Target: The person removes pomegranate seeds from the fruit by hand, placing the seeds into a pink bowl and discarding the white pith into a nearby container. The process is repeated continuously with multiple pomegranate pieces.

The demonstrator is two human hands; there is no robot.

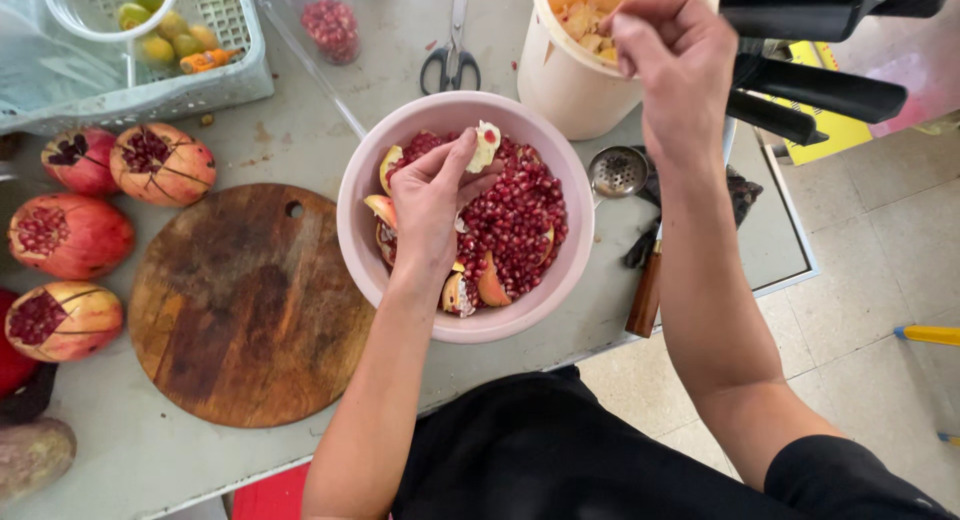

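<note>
Left hand [430,205] pinches a light, brittle pomegranate peel scrap [486,146] over the pink plastic bowl [352,195]; right hand [672,50], fingers pinched together, hovers above the far cream tub [560,85].

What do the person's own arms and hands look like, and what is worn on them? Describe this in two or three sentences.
Both arms are bare from wrist to above the elbow. The left hand and right hand wear no gloves, and no rings, watch or bracelets show. A black short sleeve ends on the right upper arm, part of a black top. The left upper arm runs out of the frame, so no sleeve shows there.
</note>
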